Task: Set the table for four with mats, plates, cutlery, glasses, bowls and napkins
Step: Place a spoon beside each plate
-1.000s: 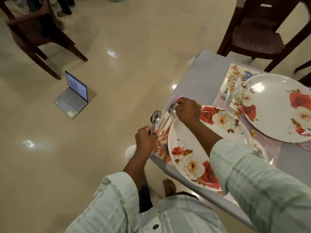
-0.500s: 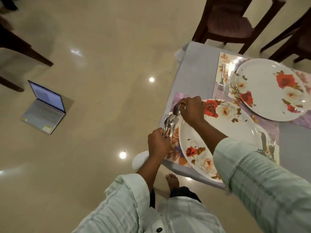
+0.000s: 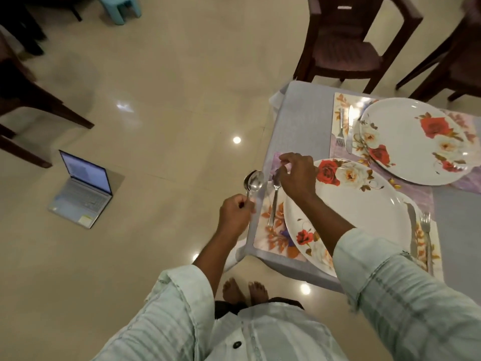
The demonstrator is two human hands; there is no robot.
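Observation:
My left hand (image 3: 235, 209) hangs just off the table's left edge and grips the handles of spare spoons (image 3: 253, 181), bowls up. My right hand (image 3: 296, 175) pinches the bowl end of one spoon (image 3: 273, 204), which lies on the floral mat (image 3: 270, 235) left of the near rose-patterned plate (image 3: 351, 209). A knife (image 3: 412, 225) and fork (image 3: 426, 230) lie to that plate's right. A second plate (image 3: 416, 139) sits on the far mat (image 3: 341, 100), with a fork (image 3: 340, 128) and knife (image 3: 348, 131) beside it.
The table carries a grey cloth (image 3: 299, 121); its corner is near my bare feet (image 3: 244, 290). An open laptop (image 3: 83, 188) sits on the tiled floor to the left. Dark wooden chairs stand behind the table (image 3: 346, 45) and at far left (image 3: 31, 100).
The spoon in my right hand has come down to lie flat on the mat beside the near plate. My left hand with the spare spoons has drawn slightly left, away from it.

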